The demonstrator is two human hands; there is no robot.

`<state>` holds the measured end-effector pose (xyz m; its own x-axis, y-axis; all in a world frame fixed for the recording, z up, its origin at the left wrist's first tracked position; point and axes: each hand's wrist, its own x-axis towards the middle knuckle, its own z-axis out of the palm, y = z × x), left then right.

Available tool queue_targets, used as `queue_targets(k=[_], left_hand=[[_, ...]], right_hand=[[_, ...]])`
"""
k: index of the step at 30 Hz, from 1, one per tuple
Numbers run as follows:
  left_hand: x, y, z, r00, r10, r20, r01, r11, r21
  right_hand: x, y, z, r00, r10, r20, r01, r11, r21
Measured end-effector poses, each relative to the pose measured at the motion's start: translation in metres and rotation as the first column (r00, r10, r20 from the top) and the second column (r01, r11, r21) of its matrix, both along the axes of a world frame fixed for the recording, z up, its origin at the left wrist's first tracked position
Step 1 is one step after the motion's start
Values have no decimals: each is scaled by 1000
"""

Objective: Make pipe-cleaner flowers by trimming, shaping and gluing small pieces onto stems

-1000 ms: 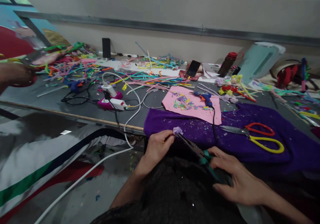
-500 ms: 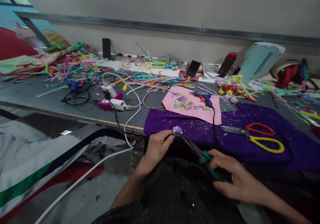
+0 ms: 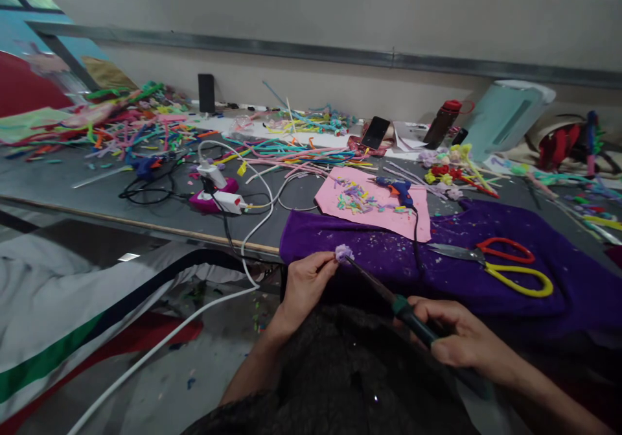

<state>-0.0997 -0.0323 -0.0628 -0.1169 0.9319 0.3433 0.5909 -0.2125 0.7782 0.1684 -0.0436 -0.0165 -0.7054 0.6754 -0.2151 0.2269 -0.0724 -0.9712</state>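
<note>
Between the thumb and fingers of my left hand (image 3: 307, 287) is a small pale purple pipe-cleaner flower (image 3: 345, 252), held just above the purple cloth's front edge. My right hand (image 3: 459, 338) is wrapped round a pair of long-nose pliers (image 3: 413, 315) with dark green handles. The pliers' thin tips reach the flower's lower right side; whether they grip it I cannot tell. Behind both hands the purple cloth (image 3: 330, 229) lies over the table edge. Scissors (image 3: 486, 260) with a red and a yellow handle rest on it, to the right.
A pink sheet (image 3: 389, 225) bears cut pipe-cleaner bits and a blue glue gun (image 3: 399, 192). A power strip (image 3: 218, 201) with a trailing white cable (image 3: 194, 323) is at left. Pipe cleaners (image 3: 301, 153) cover the table's back. Beside me, at left, is a person's striped trouser leg (image 3: 121, 305).
My right hand has turned the pliers, so their handles now appear closer together and point lower right. The flower has tilted slightly; my left hand has barely moved.
</note>
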Motion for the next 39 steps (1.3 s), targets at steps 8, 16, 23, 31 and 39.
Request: queue_targets(k=[8, 16, 23, 31, 39], left_hand=[[1, 2, -3, 1000, 7, 0, -7, 1000, 14], [0, 2, -3, 1000, -1, -13, 1, 1000, -5], [0, 2, -4, 999, 6, -39, -6, 1000, -11], [-3, 4, -1, 998, -26, 52, 30, 996, -86], [-13, 2, -3, 860, -81, 503, 256, 922, -289]], right_hand=[[-3, 3, 6, 997, -67, -45, 56, 975, -215], [-3, 7, -2, 990, -72, -117, 23, 925, -378], [-1, 12, -13, 964, -127, -234, -10, 861, -508], [-6, 15, -7, 966, -67, -251, -51, 898, -436], [5, 9, 10, 991, 130, 17, -131, 989, 66]])
